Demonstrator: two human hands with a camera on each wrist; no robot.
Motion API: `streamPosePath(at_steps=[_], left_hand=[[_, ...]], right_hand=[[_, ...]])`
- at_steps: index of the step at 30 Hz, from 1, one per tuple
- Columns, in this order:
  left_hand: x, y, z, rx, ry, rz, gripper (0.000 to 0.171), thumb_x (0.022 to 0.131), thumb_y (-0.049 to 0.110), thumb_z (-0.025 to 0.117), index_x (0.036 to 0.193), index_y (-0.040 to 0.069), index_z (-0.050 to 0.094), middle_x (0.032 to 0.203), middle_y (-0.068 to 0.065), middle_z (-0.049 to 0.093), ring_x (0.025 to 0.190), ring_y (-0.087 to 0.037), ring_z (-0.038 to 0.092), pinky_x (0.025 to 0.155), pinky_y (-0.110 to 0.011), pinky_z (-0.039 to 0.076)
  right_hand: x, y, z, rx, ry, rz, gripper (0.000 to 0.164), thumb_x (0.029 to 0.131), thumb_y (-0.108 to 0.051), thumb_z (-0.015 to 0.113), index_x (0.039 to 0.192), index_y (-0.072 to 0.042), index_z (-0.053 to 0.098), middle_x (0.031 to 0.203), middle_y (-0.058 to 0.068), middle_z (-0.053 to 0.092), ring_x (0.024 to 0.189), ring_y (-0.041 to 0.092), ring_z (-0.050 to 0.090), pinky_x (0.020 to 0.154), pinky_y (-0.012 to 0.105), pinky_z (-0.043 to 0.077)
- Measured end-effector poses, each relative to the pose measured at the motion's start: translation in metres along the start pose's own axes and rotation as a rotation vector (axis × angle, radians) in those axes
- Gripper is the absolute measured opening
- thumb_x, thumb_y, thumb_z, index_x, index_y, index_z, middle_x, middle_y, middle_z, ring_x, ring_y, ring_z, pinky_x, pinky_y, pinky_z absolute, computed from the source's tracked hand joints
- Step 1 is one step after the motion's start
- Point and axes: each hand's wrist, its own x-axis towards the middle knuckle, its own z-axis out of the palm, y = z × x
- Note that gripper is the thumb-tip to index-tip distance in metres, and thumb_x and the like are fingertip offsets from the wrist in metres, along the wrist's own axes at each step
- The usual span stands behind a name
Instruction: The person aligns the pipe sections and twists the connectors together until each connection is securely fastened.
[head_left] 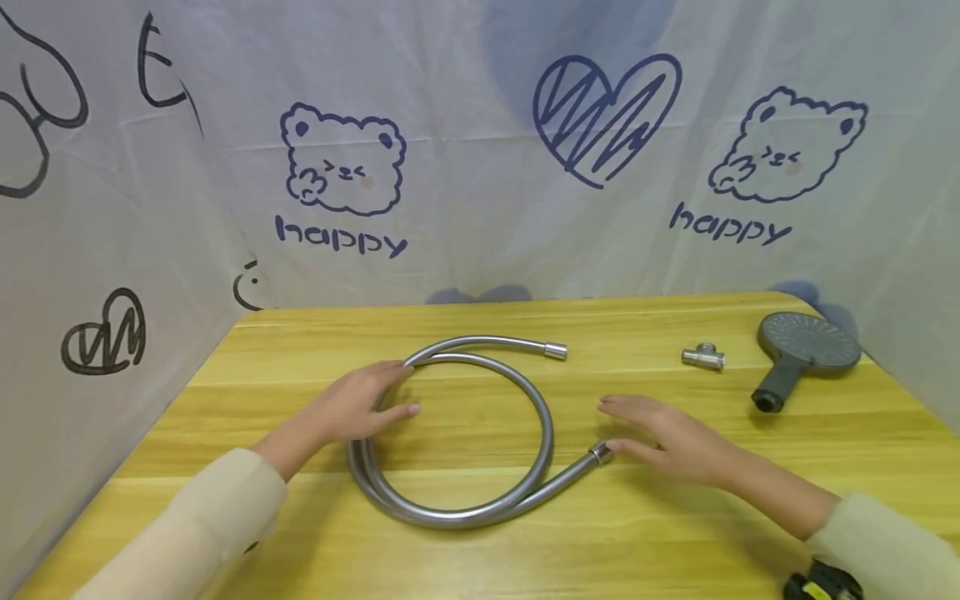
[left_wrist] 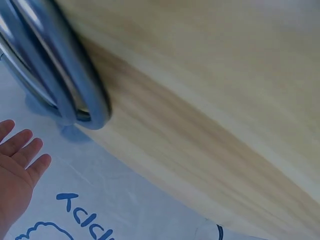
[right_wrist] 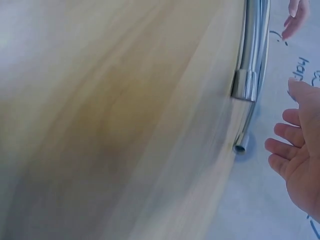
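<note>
A silver-grey shower hose [head_left: 547,425] lies coiled on the wooden table, its two chrome ends pointing right. Over the left side of the coil hovers my left hand [head_left: 360,408], fingers extended and thumb apart; a gap to the hose [left_wrist: 90,95] shows in the left wrist view. My right hand [head_left: 667,442] hangs by the nearer hose end [head_left: 602,452], with its thumb overlapping that end in the head view. In the right wrist view, the right hand [right_wrist: 302,155] has loosely bent fingers, holds nothing and stands apart from the chrome end [right_wrist: 244,85].
A dark grey shower head [head_left: 810,342] lies at the back right, handle toward me. Left of it sits a small chrome T-shaped fitting [head_left: 705,357]. A black object with a yellow mark [head_left: 821,583] shows beneath my right sleeve. White sheets with drawings [head_left: 480,167] border the table.
</note>
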Motion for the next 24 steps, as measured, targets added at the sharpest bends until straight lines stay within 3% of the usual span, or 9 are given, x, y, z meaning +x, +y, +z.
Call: streamPosePath(at_steps=[9, 24], left_hand=[[0.018, 0.005, -0.007, -0.026, 0.026, -0.004, 0.062, 0.089, 0.041, 0.058, 0.133, -0.001, 0.047, 0.136, -0.024, 0.047, 0.126, -0.038, 0.045, 0.106, -0.049, 0.034], [0.045, 0.017, -0.011, -0.096, 0.017, -0.034, 0.064, 0.09, 0.043, 0.056, 0.135, -0.001, 0.045, 0.139, -0.021, 0.044, 0.13, -0.037, 0.041, 0.109, -0.048, 0.031]], right_hand=[[-0.013, 0.013, -0.012, 0.013, 0.037, 0.081, 0.05, 0.091, -0.029, 0.059, 0.131, -0.001, 0.05, 0.134, 0.023, 0.049, 0.122, 0.042, 0.046, 0.096, 0.056, 0.041], [-0.035, 0.035, -0.034, -0.08, 0.121, 0.091, 0.05, 0.087, -0.024, 0.065, 0.128, 0.002, 0.052, 0.126, 0.023, 0.056, 0.114, 0.042, 0.053, 0.087, 0.053, 0.047]])
